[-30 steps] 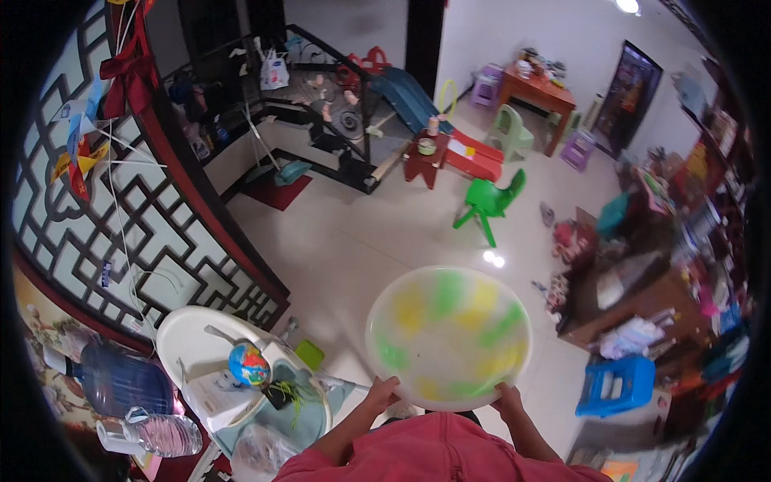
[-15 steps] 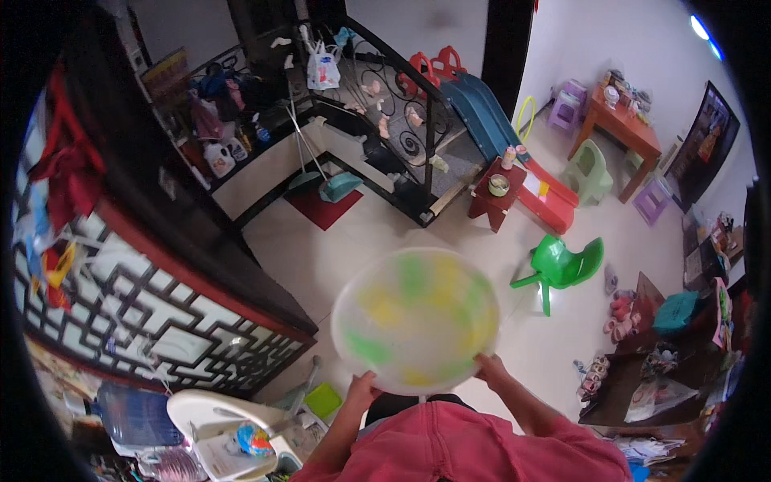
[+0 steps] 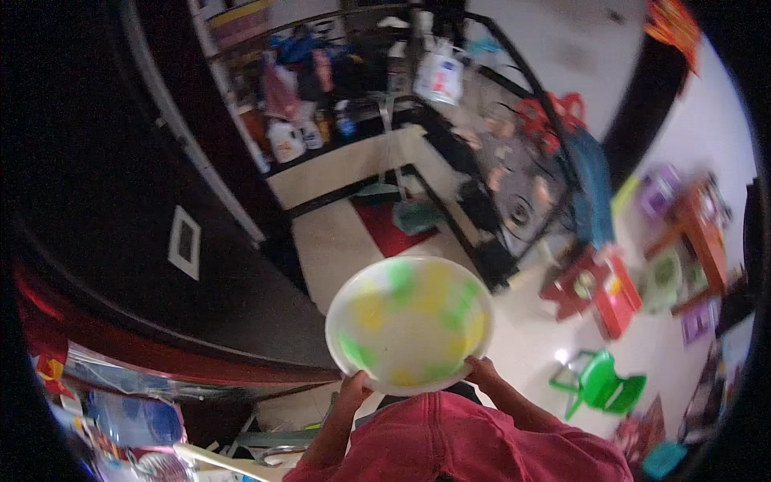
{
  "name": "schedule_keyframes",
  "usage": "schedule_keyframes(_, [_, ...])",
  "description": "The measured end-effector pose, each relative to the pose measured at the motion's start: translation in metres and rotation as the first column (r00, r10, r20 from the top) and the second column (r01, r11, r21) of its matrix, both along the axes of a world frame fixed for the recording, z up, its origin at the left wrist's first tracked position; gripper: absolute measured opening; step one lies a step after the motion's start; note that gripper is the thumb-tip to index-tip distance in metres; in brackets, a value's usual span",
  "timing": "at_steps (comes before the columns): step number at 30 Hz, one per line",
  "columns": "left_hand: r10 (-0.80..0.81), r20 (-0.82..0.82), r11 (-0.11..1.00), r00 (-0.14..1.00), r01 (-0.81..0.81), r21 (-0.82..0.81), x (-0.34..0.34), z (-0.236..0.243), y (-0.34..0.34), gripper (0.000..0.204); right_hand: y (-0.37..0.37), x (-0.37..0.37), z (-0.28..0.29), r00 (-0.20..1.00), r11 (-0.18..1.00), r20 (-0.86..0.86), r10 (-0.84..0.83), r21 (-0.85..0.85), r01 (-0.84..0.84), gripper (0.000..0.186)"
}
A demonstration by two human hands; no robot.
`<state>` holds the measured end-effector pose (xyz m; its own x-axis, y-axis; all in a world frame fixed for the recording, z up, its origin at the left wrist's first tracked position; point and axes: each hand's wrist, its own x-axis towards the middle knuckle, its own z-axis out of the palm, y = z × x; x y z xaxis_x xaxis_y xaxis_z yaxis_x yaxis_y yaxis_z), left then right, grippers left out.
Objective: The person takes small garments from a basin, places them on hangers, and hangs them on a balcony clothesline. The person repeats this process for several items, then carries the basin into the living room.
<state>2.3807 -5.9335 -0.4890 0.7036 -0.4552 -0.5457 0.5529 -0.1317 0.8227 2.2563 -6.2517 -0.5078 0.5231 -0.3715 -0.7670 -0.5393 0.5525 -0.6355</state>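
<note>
A round white basin (image 3: pixel 393 341) with green and yellow patches is held out in front of my body. Nothing shows inside it apart from a tiny dark speck. My left hand (image 3: pixel 356 384) grips its near rim on the left, thumb over the edge. On the near right side, my right hand (image 3: pixel 482 373) is closed on the rim too. The fingers under the basin are hidden on both hands. Pink sleeves cover my upper arms.
A dark wall panel (image 3: pixel 233 273) stands close on the left. Ahead are a broom and a green dustpan (image 3: pixel 418 217) on a red mat, beside a step and black railing. To the right are a green child's chair (image 3: pixel 602 384), a red stool (image 3: pixel 574 281) and a slide (image 3: pixel 594 185).
My view has turned left, so the mat, railing, slide and chair now sit farther right. The dark panel fills more of the left. Both hands keep hold of the basin.
</note>
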Motion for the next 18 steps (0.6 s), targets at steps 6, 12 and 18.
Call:
schedule_keyframes(6, [0.280, 0.033, 0.956, 0.959, -0.282, 0.085, 0.129, -0.025, -0.016, 0.019, -0.029, 0.172, 0.029, 0.974, 0.987, 0.164, 0.156, 0.021, -0.162, 0.041])
schedule_keyframes(12, [0.181, 0.171, 0.944, 0.969, -0.220, 0.246, 0.244, -0.032, -0.043, 0.021, -0.078, 0.368, -0.032, 0.920, 0.921, 0.049, 0.388, -0.004, -0.389, 0.039])
schedule_keyframes(18, [0.229, 0.543, 0.900, 0.808, -0.389, 0.199, 0.342, 0.030, -0.053, 0.032, -0.089, 0.549, -0.026, 0.153, -0.084, -0.194, 0.969, -0.842, -0.533, 0.031])
